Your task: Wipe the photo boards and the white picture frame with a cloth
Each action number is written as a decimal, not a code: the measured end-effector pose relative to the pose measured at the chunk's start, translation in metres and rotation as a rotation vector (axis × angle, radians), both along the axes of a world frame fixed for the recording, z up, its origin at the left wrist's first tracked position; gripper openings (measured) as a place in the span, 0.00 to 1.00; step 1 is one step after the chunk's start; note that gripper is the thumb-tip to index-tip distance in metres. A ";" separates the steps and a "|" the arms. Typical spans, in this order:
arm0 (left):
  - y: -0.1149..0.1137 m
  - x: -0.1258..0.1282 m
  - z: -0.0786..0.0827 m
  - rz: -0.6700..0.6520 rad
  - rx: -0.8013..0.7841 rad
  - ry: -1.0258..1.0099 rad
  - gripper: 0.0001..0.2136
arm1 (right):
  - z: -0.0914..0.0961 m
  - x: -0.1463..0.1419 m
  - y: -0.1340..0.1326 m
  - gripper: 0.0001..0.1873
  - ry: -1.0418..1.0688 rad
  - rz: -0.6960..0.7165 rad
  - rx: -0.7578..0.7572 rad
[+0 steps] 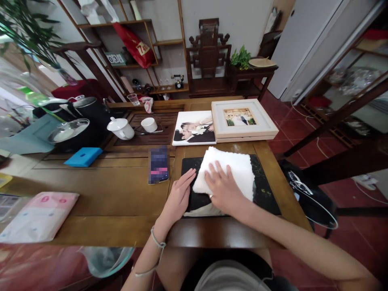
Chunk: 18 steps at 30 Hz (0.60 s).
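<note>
A folded white towel (233,167) lies on a dark, glossy photo panel (265,190) on the wooden table (115,190). My right hand (222,190) presses flat on the towel's near left part, fingers spread, a ring on one finger. My left hand (178,196) rests flat on the panel's left edge, fingers together and stretched out, holding nothing. A smartphone (158,165) lies just left of the panel.
Beyond the panel lie an unframed photo print (194,128) and a white framed photo (244,119). A teapot (121,128) and cup (149,124) sit on a tea tray. A blue box (83,157), pink packet (39,216), pots and a black bag (309,194) surround the table.
</note>
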<state>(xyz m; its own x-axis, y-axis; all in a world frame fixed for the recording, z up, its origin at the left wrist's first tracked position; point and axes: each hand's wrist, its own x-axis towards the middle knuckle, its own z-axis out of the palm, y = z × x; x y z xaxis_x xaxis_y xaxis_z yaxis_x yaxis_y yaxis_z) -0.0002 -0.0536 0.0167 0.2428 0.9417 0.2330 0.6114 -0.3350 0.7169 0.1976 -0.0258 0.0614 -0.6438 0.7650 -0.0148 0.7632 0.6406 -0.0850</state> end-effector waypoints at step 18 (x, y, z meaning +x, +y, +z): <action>-0.001 0.007 -0.005 0.001 0.192 0.052 0.18 | 0.002 0.054 -0.023 0.40 0.258 0.047 -0.191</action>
